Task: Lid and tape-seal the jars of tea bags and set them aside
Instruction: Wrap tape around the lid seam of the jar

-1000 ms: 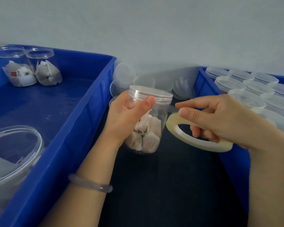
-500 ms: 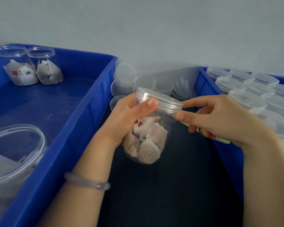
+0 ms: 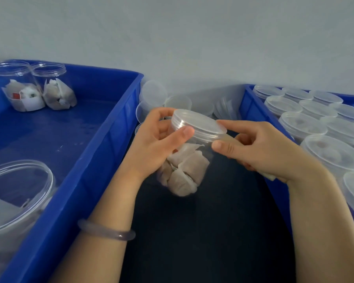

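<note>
Clear plastic jar of paper tea bags (image 3: 184,174), tilted over dark mat (image 3: 192,231) between two blue plastic crates (image 3: 102,139), ribbed translucent lid (image 3: 198,125) on, left hand (image 3: 155,146) wrapped round its neck, right hand (image 3: 262,146) pinching lid rim, pale tape roll (image 3: 269,176) under palm

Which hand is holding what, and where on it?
Left hand grips the jar just under its lid, thumb on the lid's rim. Right hand holds the tape roll, mostly hidden in its curled fingers, thumb and forefinger at the lid's edge.
</note>
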`<action>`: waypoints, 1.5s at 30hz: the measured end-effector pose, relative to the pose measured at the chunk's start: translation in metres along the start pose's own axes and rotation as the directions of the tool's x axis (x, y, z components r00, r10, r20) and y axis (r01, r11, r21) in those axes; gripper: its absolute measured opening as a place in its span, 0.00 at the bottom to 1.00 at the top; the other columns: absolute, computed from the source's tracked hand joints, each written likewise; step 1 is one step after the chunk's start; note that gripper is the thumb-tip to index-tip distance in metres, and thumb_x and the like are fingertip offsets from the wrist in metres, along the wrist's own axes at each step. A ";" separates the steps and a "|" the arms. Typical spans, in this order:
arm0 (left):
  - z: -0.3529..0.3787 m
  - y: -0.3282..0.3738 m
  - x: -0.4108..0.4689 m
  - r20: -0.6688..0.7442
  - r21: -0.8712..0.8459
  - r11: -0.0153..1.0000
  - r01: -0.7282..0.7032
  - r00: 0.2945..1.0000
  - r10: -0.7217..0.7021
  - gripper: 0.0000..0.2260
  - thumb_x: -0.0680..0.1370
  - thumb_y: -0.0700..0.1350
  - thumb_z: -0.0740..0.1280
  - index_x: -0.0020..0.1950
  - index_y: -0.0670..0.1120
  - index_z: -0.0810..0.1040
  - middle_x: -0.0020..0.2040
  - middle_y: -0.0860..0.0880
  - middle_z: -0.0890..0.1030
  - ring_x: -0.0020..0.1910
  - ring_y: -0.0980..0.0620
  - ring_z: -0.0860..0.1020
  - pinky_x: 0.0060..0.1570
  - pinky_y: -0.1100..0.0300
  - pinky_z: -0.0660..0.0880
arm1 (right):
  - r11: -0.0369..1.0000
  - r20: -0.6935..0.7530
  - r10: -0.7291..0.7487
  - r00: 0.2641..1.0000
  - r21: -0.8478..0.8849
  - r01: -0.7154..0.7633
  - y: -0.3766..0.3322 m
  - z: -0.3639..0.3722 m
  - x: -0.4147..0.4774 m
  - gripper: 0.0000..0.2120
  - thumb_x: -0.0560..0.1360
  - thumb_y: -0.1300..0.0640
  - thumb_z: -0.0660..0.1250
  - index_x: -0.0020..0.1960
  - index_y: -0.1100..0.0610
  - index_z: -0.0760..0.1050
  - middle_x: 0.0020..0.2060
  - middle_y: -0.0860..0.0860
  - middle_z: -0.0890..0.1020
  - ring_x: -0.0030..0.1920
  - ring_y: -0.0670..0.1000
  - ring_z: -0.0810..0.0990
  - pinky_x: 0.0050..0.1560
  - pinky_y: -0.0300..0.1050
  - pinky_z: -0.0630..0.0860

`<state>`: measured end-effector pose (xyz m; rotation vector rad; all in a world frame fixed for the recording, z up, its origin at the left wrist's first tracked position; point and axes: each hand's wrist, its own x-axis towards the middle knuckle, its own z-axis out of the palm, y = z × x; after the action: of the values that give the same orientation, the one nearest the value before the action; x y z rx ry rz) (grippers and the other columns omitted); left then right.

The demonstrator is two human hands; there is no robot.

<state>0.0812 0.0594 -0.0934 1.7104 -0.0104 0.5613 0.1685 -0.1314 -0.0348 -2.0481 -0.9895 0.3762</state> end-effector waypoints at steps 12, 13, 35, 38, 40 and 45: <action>0.014 -0.007 0.000 -0.135 0.004 0.999 0.048 0.990 -0.047 0.30 0.63 0.58 0.78 0.60 0.49 0.75 0.49 0.57 0.83 0.50 0.62 0.81 0.44 0.72 0.75 | 1.000 0.024 -0.006 1.000 -0.010 0.006 -0.002 0.001 -0.003 0.31 0.54 0.31 0.67 0.57 0.31 0.70 0.30 0.40 0.79 0.24 0.43 0.75 0.26 0.34 0.72; 0.011 -0.007 0.000 -0.122 -0.004 0.999 0.051 0.991 -0.051 0.27 0.64 0.57 0.78 0.58 0.49 0.76 0.48 0.57 0.84 0.49 0.61 0.81 0.43 0.71 0.75 | 1.000 -0.005 -0.009 1.000 -0.007 0.009 -0.002 0.001 -0.003 0.30 0.53 0.30 0.66 0.55 0.32 0.72 0.30 0.43 0.80 0.23 0.43 0.74 0.26 0.34 0.71; 0.013 -0.005 0.000 -0.017 -0.049 0.999 0.016 1.000 -0.016 0.47 0.60 0.70 0.72 0.71 0.46 0.66 0.59 0.55 0.81 0.60 0.57 0.78 0.57 0.60 0.76 | 0.959 0.110 0.013 0.994 0.279 -0.044 0.003 0.004 0.002 0.18 0.59 0.39 0.69 0.49 0.35 0.78 0.27 0.42 0.76 0.26 0.43 0.68 0.26 0.35 0.68; 0.019 -0.009 -0.001 -0.154 -0.018 0.999 -0.035 0.988 0.032 0.28 0.66 0.59 0.70 0.61 0.50 0.67 0.49 0.59 0.83 0.51 0.60 0.81 0.46 0.67 0.77 | 0.972 -0.012 -0.004 1.000 0.233 0.007 0.001 0.009 0.005 0.18 0.57 0.38 0.69 0.47 0.34 0.78 0.29 0.43 0.77 0.26 0.43 0.68 0.26 0.36 0.68; 0.022 -0.007 -0.001 -0.161 0.045 0.998 -0.054 0.985 0.061 0.27 0.68 0.58 0.70 0.63 0.49 0.67 0.52 0.59 0.79 0.54 0.63 0.78 0.48 0.70 0.74 | 0.982 -0.074 -0.062 0.995 0.175 0.074 -0.002 0.014 0.008 0.16 0.60 0.38 0.69 0.48 0.34 0.76 0.29 0.36 0.78 0.26 0.40 0.71 0.27 0.32 0.67; 0.022 -0.005 0.000 -0.229 0.057 0.995 -0.084 0.969 0.094 0.36 0.63 0.58 0.77 0.65 0.44 0.71 0.55 0.54 0.79 0.55 0.62 0.78 0.48 0.71 0.74 | 0.990 0.020 -0.131 0.991 0.062 0.130 -0.006 0.019 0.010 0.22 0.68 0.45 0.72 0.59 0.32 0.69 0.40 0.35 0.80 0.36 0.39 0.79 0.32 0.31 0.75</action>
<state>0.0906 0.0404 -0.1004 1.6863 0.0936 0.8314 0.1610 -0.1114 -0.0414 -1.9175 -1.1072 0.3575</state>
